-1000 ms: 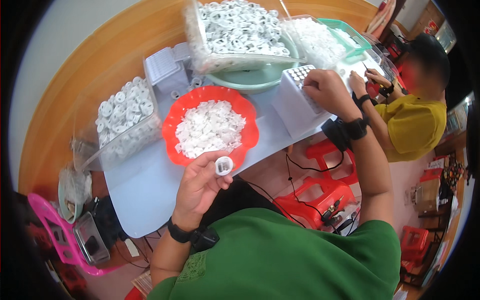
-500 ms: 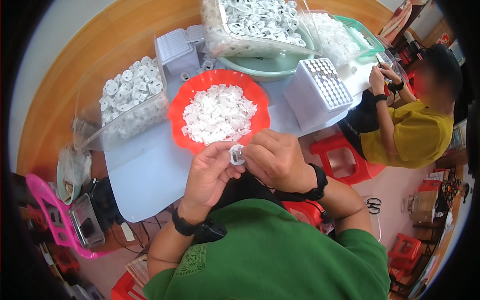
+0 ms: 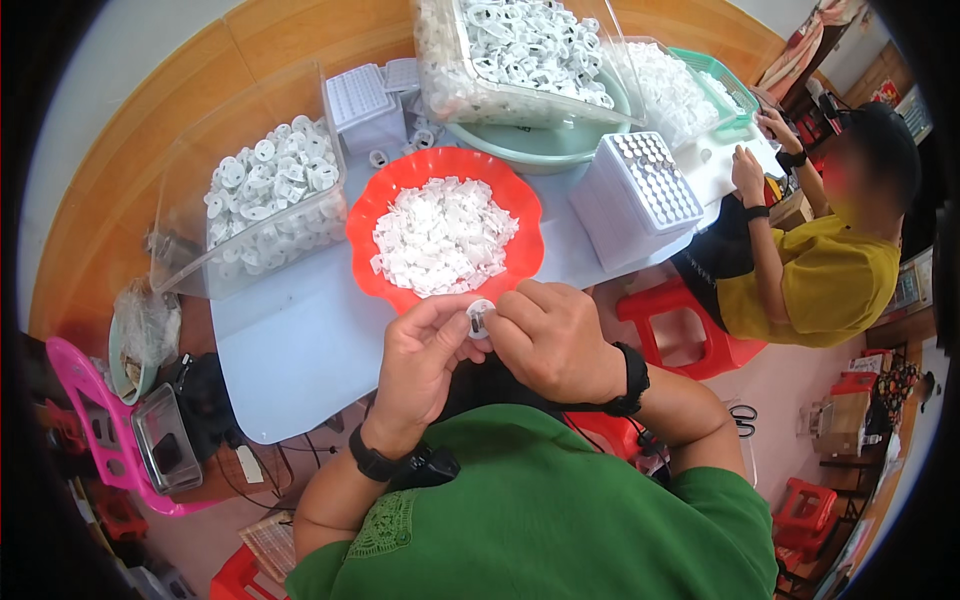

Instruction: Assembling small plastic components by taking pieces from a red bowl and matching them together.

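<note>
Between the thumb and fingers of my left hand [image 3: 418, 362] is a small round white plastic part [image 3: 480, 317] with a dark slot in its middle. My right hand [image 3: 560, 345] is closed, its thumb and fingertips pinched against the right edge of that part. Whatever lies inside the right pinch is hidden by the fingers. Just beyond both hands stands a red wavy-rimmed bowl [image 3: 362, 240], heaped with small flat white plastic pieces [image 3: 445, 238].
A clear bin [image 3: 235, 265] of round white parts stands left on the pale blue table [image 3: 290, 350]. Behind are a tilted clear bin [image 3: 530, 105] over a green basin [image 3: 520, 150] and a white box [image 3: 610, 205]. At right, a person in yellow [image 3: 810, 275] sits working.
My hands keep the round part between them, the right fingers shifting slightly at its edge. The view has tilted a little. The other person's hands have moved apart.
</note>
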The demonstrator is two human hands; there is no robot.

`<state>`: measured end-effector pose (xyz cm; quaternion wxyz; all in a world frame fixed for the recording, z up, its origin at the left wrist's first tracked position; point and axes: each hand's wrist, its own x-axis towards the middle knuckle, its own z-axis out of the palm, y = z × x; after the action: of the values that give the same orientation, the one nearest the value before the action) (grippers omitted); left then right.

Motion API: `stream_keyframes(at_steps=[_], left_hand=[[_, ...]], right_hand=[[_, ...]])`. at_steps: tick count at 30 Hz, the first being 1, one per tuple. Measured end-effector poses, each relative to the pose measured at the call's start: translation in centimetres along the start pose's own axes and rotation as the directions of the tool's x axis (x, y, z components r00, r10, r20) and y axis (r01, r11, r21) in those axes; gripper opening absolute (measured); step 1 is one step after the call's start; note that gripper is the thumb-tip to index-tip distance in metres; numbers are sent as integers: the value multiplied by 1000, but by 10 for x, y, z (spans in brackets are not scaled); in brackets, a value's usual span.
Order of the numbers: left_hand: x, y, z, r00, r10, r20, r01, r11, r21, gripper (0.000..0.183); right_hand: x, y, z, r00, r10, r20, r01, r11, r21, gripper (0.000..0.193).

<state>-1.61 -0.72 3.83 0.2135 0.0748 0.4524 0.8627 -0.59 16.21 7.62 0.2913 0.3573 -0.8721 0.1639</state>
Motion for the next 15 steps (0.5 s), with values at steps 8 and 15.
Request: stream_keyframes(at_steps=[8,15], left_hand=[[0,-3,-1,1000,-19,18,19,1000,-14,18],[1,-2,3,1000,-25,12,25,1000,18,18]], right_hand=[[-5,-1,-1,989,-151,-2,149,982,-119,19],[-10,2,-3,984,-178,32,180,977,-115,19]])
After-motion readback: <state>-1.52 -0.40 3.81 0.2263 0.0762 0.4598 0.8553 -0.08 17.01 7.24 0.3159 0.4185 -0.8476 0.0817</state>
